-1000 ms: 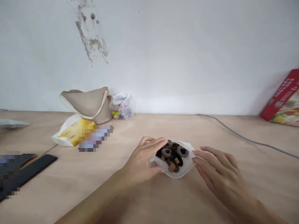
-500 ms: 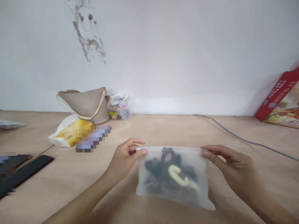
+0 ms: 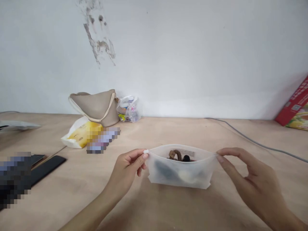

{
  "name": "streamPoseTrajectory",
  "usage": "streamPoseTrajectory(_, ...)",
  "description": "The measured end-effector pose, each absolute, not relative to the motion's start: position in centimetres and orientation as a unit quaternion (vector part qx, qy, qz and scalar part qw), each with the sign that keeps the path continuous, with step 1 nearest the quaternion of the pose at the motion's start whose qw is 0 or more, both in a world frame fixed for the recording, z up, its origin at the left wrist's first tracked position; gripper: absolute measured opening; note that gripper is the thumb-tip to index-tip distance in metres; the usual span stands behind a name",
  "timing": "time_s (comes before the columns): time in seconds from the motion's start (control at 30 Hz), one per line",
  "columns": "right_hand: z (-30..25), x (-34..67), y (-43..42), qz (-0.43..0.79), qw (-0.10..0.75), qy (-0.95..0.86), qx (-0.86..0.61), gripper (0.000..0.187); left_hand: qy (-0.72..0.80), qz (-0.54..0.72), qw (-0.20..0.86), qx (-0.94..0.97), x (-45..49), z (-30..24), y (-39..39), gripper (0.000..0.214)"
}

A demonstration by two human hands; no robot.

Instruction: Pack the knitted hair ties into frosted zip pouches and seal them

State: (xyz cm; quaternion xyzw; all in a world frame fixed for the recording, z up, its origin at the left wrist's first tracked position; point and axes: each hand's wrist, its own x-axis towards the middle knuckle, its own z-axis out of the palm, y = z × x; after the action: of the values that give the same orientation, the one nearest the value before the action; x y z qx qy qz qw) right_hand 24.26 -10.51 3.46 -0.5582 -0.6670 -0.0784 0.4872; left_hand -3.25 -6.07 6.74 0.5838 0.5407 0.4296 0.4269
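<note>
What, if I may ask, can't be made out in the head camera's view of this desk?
In the head view:
- Contents of the frosted pouch: the film blurs them to dark and pale shapes.
- Small print inside the pouch mouth: too small to read.
- Item at lower left: pixelated.
- Item beside the white bag: pixelated.
- Red box: cut off by the right edge.

My left grip (image 3: 128, 168) pinches a frosted pouch (image 3: 180, 173) by one corner; my right grip (image 3: 251, 183) the other. Hair ties (image 3: 175, 155) sit inside.
</note>
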Motion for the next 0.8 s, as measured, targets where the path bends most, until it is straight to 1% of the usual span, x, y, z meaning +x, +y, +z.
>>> streamPoseTrajectory(0.03, 4.0, 23.3, -10.7, -0.118, 0.488, -0.69, -0.521, 0.008, 0.532, 0.431, 0.424, 0.593, -3.1, 6.7, -6.2, 0.023)
streamPoseTrajectory(0.07, 4.5, 22.0, -10.7, -0.145, 0.487, -0.717, -0.476, 0.009, 0.525, 0.434, 0.418, 0.601, -3.0, 6.6, -6.3, 0.022)
streamPoseTrajectory(0.13, 5.6, 18.8, -10.7, -0.157, 0.463, -0.773, -0.403, 0.016, 0.513, 0.454, 0.392, 0.614, -2.7, 6.5, -6.5, 0.019)
streamPoseTrajectory(0.17, 6.0, 17.1, -10.5, -0.151, 0.439, -0.792, -0.396, 0.018, 0.508, 0.468, 0.373, 0.619, -2.7, 6.5, -6.7, 0.016)
streamPoseTrajectory(0.3, 6.5, 11.6, -9.6, -0.207, 0.368, -0.796, -0.434, 0.028, 0.471, 0.488, 0.286, 0.677, -3.0, 6.8, -7.4, 0.011)
streamPoseTrajectory(0.4, 6.4, 10.4, -9.1, -0.228, 0.347, -0.804, -0.426, 0.026, 0.436, 0.466, 0.222, 0.737, -3.6, 6.8, -7.8, 0.014)
streamPoseTrajectory(0.5, 6.4, 12.0, -8.8, -0.237, 0.344, -0.81, -0.411, 0.024, 0.431, 0.468, 0.183, 0.749, -4.3, 6.5, -7.7, 0.013)
streamPoseTrajectory(0.6, 6.5, 16.0, -8.8, -0.262, 0.335, -0.79, -0.442, 0.025, 0.462, 0.501, 0.191, 0.707, -5.1, 6.1, -6.9, 0.01)
streamPoseTrajectory(0.67, 6.1, 19.3, -9.3, -0.28, 0.297, -0.77, -0.49, 0.027, 0.482, 0.52, 0.198, 0.677, -5.7, 5.9, -6.3, 0.01)
streamPoseTrajectory(0.7, 5.8, 20.9, -9.8, -0.306, 0.296, -0.754, -0.501, 0.027, 0.485, 0.522, 0.198, 0.673, -6.1, 5.8, -6.1, 0.011)
streamPoseTrajectory(0.73, 5.3, 22.4, -10.4, -0.32, 0.294, -0.752, -0.495, 0.026, 0.484, 0.508, 0.201, 0.683, -6.5, 5.7, -6.1, 0.013)
streamPoseTrajectory(0.8, 4.0, 24.9, -11.9, -0.302, 0.288, -0.767, -0.486, 0.025, 0.466, 0.439, 0.224, 0.735, -7.6, 5.7, -6.3, 0.015)
